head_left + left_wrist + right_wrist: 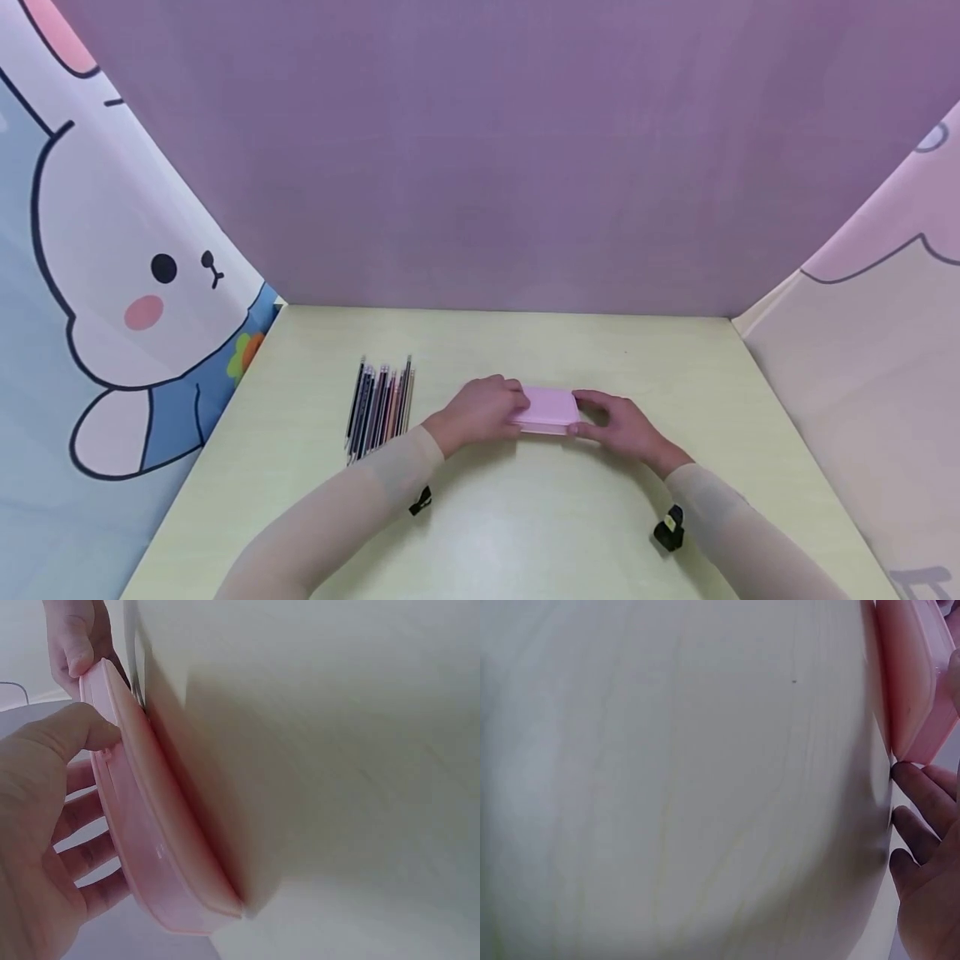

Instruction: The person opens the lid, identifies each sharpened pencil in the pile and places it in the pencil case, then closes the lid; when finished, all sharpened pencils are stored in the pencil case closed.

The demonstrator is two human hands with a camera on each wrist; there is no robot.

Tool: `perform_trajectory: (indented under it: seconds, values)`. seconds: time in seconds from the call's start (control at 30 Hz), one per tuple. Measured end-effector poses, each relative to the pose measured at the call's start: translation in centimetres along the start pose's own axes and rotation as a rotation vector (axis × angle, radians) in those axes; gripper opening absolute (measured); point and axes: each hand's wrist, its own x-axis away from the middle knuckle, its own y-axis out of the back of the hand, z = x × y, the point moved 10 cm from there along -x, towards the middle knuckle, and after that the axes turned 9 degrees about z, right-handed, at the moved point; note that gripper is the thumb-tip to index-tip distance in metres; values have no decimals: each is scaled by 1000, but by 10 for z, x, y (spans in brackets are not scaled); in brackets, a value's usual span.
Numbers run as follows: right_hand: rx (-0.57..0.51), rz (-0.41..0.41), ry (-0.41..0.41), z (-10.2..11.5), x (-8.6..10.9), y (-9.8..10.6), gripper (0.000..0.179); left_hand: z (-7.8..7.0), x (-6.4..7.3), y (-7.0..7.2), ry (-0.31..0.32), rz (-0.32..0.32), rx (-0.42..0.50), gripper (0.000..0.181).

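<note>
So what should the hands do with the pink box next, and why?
Maybe the left hand should nudge up the lid of the pink box with its thumb. The lid looks shut, the thumb is beside what looks like a small catch, and the right hand is at the other end, perhaps able to steady it.
</note>
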Motion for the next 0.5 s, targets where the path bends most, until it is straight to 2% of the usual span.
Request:
perform_trajectory:
  seconds: [0.3,0.5]
  values:
    - [-15,-3,6,0,0,1,78,-17,-6,1,-16,20,-173,15]
    - [-10,-5,-3,0,0,1,78,-26,-9,-1,-22,21,-234,28]
